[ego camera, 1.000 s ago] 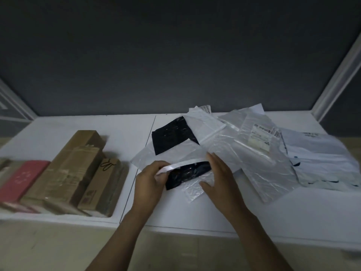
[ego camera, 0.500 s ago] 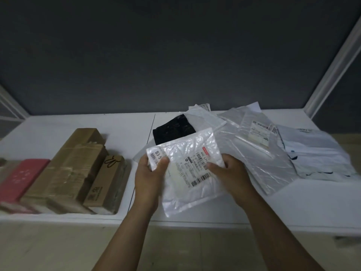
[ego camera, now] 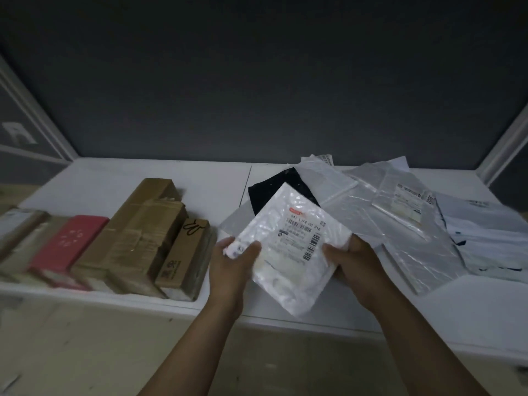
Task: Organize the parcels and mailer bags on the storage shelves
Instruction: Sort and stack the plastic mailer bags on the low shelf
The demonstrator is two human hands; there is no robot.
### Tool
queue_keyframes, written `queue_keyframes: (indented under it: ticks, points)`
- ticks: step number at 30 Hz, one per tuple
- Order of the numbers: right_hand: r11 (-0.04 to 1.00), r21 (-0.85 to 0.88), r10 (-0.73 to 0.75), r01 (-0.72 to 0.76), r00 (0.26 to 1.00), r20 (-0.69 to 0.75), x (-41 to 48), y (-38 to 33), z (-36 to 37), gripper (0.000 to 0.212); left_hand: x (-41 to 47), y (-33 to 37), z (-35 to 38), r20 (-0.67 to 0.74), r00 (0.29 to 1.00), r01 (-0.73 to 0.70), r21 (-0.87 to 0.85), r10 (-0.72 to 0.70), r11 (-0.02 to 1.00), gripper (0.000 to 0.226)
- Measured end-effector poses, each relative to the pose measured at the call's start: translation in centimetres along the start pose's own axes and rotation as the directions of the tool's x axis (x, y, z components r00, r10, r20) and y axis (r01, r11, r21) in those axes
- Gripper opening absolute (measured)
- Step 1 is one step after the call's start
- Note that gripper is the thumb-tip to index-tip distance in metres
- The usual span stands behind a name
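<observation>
Mailer (ego camera: pixel 288 252) (white, printed label facing up) is held tilted above the front edge of the shelf (ego camera: pixel 114 178), one corner pointing down. Left grip (ego camera: pixel 233 264) pinches its left corner with the thumb on top, and right grip (ego camera: pixel 354 264) clasps its right edge. Behind it, a black bag (ego camera: pixel 274 190) and a loose pile (ego camera: pixel 400 224) of mailers lie on the shelf's right half, while cardboard boxes (ego camera: pixel 137 232) and a red box (ego camera: pixel 68 241) sit side by side on the left half.
</observation>
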State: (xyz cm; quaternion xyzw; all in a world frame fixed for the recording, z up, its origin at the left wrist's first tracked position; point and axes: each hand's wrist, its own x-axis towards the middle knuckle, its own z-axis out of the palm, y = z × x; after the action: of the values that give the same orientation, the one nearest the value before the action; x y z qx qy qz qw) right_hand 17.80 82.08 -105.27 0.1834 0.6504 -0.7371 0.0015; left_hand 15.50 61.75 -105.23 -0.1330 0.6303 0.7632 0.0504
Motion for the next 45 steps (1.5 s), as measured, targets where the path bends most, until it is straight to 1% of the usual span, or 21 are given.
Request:
queue_keyframes:
  ticks: [2,4,6,7,9,10,12,15,17,20,21,23,26,28,30,33,35,38,40,42,45]
  points:
    - [0.997,-0.074,0.010,-0.008,0.999,0.038,-0.1,0.0,-0.2,0.024,0.3,1.0,-1.0,-0.095,0.994,-0.029,0.185,0.047,0.982,0.060]
    - [0.992,-0.126,0.007,0.002,0.997,0.073,-0.2,0.2,-0.2,0.024,0.2,1.4,-1.5,0.056,0.998,-0.051,0.392,0.031,0.918,0.067]
    - [0.987,-0.160,-0.029,0.036,0.999,0.046,-0.3,0.4,0.2,0.024,0.0,0.6,-1.7,0.230,0.973,-0.161,0.594,0.025,0.788,0.071]
    - [0.977,-0.202,-0.061,0.063,0.998,0.017,-0.3,0.6,0.4,0.024,0.0,-0.1,-1.9,0.271,0.961,-0.236,0.675,0.062,0.699,0.075]
    - [0.926,-0.362,-0.125,0.110,0.992,-0.018,0.0,1.6,1.1,0.029,0.2,-1.2,-2.9,0.297,0.939,-0.342,0.762,0.173,0.550,0.087]
    - [0.881,-0.457,-0.148,0.124,0.989,-0.016,0.2,2.1,1.5,0.036,0.5,-1.7,-3.6,0.292,0.932,-0.361,0.776,0.214,0.516,0.092]
    - [0.744,-0.638,-0.212,0.196,0.976,0.053,0.2,3.3,1.9,0.055,1.2,-2.5,-4.9,0.248,0.937,-0.339,0.811,0.244,0.476,0.096]
    - [0.372,-0.862,-0.263,0.345,0.930,0.258,0.4,4.9,1.7,0.063,1.8,-3.1,-5.8,0.228,0.947,-0.299,0.886,0.228,0.355,0.081]
    - [0.154,-0.907,-0.226,0.392,0.907,0.354,0.7,5.8,1.3,0.063,1.6,-3.2,-5.7,0.220,0.955,-0.263,0.938,0.200,0.225,0.059]
    - [-0.038,-0.910,-0.165,0.414,0.895,0.414,1.8,6.9,1.0,0.063,1.7,-4.4,-5.7,0.249,0.945,-0.243,0.969,0.214,-0.051,0.038]
    - [-0.075,-0.904,-0.172,0.421,0.888,0.427,2.1,7.1,0.9,0.061,1.8,-4.8,-5.6,0.280,0.931,-0.262,0.960,0.235,-0.102,0.036]
    - [-0.115,-0.895,-0.212,0.431,0.870,0.446,2.5,6.8,0.9,0.057,1.9,-5.4,-5.4,0.378,0.893,-0.366,0.926,0.244,-0.095,0.043]
    - [-0.141,-0.893,-0.312,0.426,0.837,0.449,3.8,6.4,0.8,0.052,1.6,-6.5,-4.5,0.533,0.840,-0.533,0.846,0.100,-0.029,0.068]
    - [-0.152,-0.891,-0.330,0.429,0.827,0.454,4.7,5.9,0.7,0.059,1.4,-7.2,-4.2,0.526,0.850,-0.526,0.850,-0.023,-0.030,0.080]
    - [-0.163,-0.888,-0.280,0.431,0.843,0.460,5.1,5.3,0.7,0.064,1.9,-7.5,-4.5,0.482,0.872,-0.489,0.869,-0.092,-0.082,0.084]
    - [-0.218,-0.890,-0.227,0.402,0.866,0.446,5.6,6.6,0.5,0.058,2.9,-7.1,-4.9,0.443,0.889,-0.455,0.882,-0.112,-0.125,0.084]
    - [-0.161,-0.919,-0.217,0.360,0.895,0.389,5.9,6.8,0.4,0.060,3.7,-6.6,-4.7,0.438,0.890,-0.453,0.879,-0.128,-0.146,0.085]
    - [-0.181,-0.952,-0.287,0.248,0.912,0.292,7.0,6.6,-0.3,0.052,4.5,-5.7,-4.1,0.407,0.899,-0.431,0.889,-0.162,-0.154,0.089]
    - [-0.151,-0.969,-0.319,0.197,0.918,0.237,7.3,6.5,-0.8,0.054,5.1,-5.4,-3.6,0.383,0.905,-0.411,0.898,-0.184,-0.155,0.092]
    - [-0.149,-0.966,-0.329,0.210,0.911,0.249,7.2,6.7,-1.0,0.050,5.8,-5.7,-3.1,0.379,0.914,-0.400,0.904,-0.147,-0.151,0.091]
    - [-0.187,-0.954,-0.437,0.236,0.850,0.296,7.7,7.0,-1.3,0.046,6.6,-5.9,-2.0,0.435,0.899,-0.425,0.894,0.054,-0.139,0.072]
